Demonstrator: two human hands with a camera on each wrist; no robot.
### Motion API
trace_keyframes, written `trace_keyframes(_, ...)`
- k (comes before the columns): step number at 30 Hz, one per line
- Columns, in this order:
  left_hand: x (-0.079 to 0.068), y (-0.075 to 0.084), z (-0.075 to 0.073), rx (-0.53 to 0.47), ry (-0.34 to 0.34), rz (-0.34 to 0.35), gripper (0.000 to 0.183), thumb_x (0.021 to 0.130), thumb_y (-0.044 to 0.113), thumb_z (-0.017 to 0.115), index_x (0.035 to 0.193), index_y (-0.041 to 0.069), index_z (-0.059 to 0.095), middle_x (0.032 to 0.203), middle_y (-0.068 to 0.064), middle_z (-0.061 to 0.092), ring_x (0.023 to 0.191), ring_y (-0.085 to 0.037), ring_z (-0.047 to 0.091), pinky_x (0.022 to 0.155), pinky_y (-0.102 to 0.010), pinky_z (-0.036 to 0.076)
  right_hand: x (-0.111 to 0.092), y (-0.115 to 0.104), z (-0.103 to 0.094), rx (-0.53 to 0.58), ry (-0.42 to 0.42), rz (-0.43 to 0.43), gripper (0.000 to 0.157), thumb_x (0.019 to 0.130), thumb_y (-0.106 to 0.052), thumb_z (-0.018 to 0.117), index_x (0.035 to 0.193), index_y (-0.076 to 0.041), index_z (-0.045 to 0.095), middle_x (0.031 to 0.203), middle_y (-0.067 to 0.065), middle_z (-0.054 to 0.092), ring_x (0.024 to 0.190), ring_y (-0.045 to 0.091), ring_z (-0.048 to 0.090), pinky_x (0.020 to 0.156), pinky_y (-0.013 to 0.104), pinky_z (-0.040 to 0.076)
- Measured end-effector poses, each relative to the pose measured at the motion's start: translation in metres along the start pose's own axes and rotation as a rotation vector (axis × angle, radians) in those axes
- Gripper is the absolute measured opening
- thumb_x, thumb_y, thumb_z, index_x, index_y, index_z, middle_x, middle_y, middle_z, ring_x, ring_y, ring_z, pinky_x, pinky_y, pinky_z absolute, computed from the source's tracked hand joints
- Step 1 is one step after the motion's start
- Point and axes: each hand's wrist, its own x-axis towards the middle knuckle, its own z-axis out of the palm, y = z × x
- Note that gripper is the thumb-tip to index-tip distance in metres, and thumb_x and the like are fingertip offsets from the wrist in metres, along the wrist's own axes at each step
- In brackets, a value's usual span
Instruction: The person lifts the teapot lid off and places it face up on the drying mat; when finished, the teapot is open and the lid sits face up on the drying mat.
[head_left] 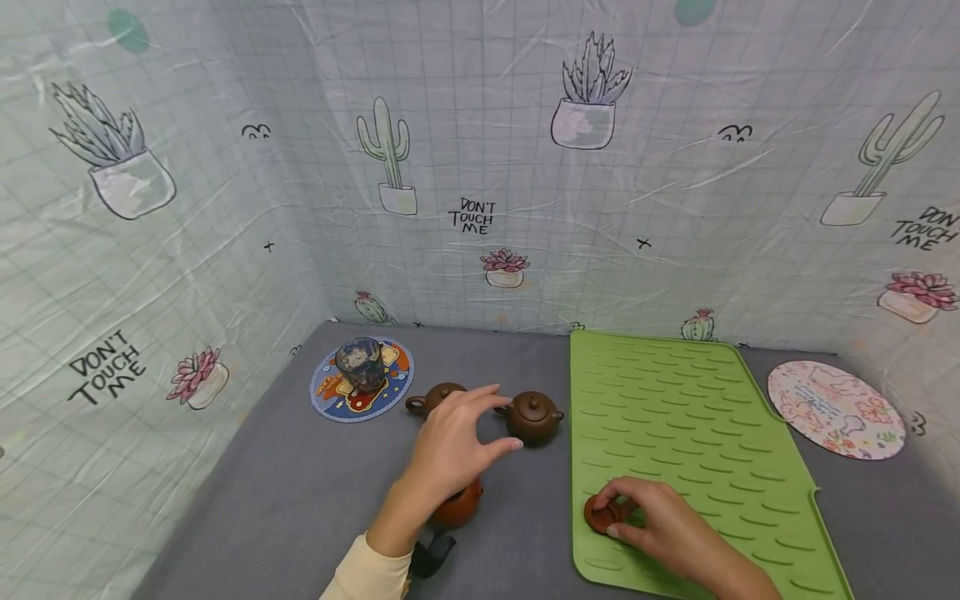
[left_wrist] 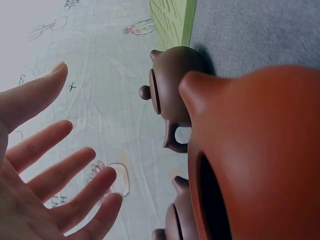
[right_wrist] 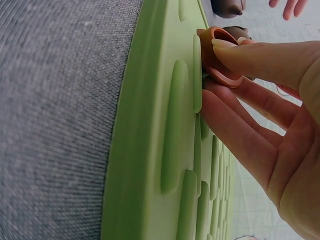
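Note:
A small reddish-brown teapot lid [head_left: 600, 527] lies hollow side up on the near left part of the green ridged mat [head_left: 660, 408]. My right hand [head_left: 663, 523] pinches its rim between thumb and fingers; the right wrist view shows the lid [right_wrist: 227, 80] close against the mat's ridges. An orange-red teapot [head_left: 459, 510] without a lid stands on the grey cloth, partly covered by my left forearm; its dark opening shows in the left wrist view. Above and beyond it hovers my left hand [head_left: 453, 442], fingers spread from the thumb, holding nothing.
Two brown lidded teapots stand farther back, one [head_left: 534, 423] near the mat's left edge, another [head_left: 442, 392] partly behind my left hand. At the back left, a dark glass [head_left: 362, 367] sits on a round blue coaster [head_left: 322, 396]. A pale patterned round coaster [head_left: 836, 408] lies right of the mat.

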Motion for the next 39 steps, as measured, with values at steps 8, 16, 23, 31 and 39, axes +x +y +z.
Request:
trace_keyframes(8, 0.008, 0.002, 0.011, -0.02, -0.002, -0.04, 0.05, 0.081, 0.039, 0.086, 0.125, 0.018, 0.075, 0.144, -0.005, 0.064, 0.132, -0.036, 0.061, 0.107, -0.06, 0.048, 0.0, 0.0, -0.001, -0.007, 0.002, 0.011, 0.022, 0.086, -0.013, 0.081, 0.103, -0.021, 0.07, 0.104, -0.003, 0.075, 0.084, -0.002, 0.067, 0.071, 0.024, 0.057)
trace_keyframes(16, 0.016, 0.0, 0.027, -0.045, 0.007, -0.099, 0.048, 0.081, 0.036, 0.087, 0.123, 0.014, 0.075, 0.146, -0.009, 0.062, 0.134, -0.039, 0.058, 0.11, -0.064, 0.044, -0.001, 0.002, 0.0, -0.011, 0.005, 0.015, 0.021, 0.086, -0.016, 0.081, 0.103, -0.021, 0.07, 0.104, -0.003, 0.076, 0.082, -0.002, 0.068, 0.07, 0.024, 0.056)
trace_keyframes(23, 0.019, -0.002, 0.042, -0.028, -0.012, -0.179, 0.047, 0.081, 0.036, 0.087, 0.121, 0.013, 0.077, 0.145, -0.011, 0.062, 0.132, -0.039, 0.06, 0.107, -0.058, 0.049, -0.002, 0.003, 0.001, -0.031, 0.017, 0.005, 0.021, 0.086, -0.016, 0.081, 0.104, -0.021, 0.07, 0.105, -0.002, 0.076, 0.083, -0.002, 0.067, 0.071, 0.025, 0.057)
trace_keyframes(31, 0.02, -0.005, 0.054, 0.015, 0.001, -0.204, 0.053, 0.076, 0.033, 0.09, 0.123, 0.012, 0.077, 0.142, -0.013, 0.064, 0.129, -0.039, 0.062, 0.104, -0.054, 0.053, -0.002, 0.002, 0.002, -0.022, 0.017, 0.0, 0.021, 0.087, -0.017, 0.081, 0.105, -0.021, 0.07, 0.104, -0.002, 0.075, 0.083, -0.002, 0.067, 0.071, 0.025, 0.056)
trace_keyframes(39, 0.02, -0.01, 0.062, 0.092, 0.063, -0.195, 0.053, 0.072, 0.034, 0.093, 0.119, 0.014, 0.079, 0.134, -0.01, 0.069, 0.116, -0.035, 0.069, 0.091, -0.048, 0.059, -0.001, 0.002, 0.001, -0.021, 0.014, -0.006, 0.021, 0.087, -0.017, 0.08, 0.105, -0.02, 0.071, 0.105, -0.002, 0.075, 0.083, -0.001, 0.067, 0.071, 0.025, 0.057)
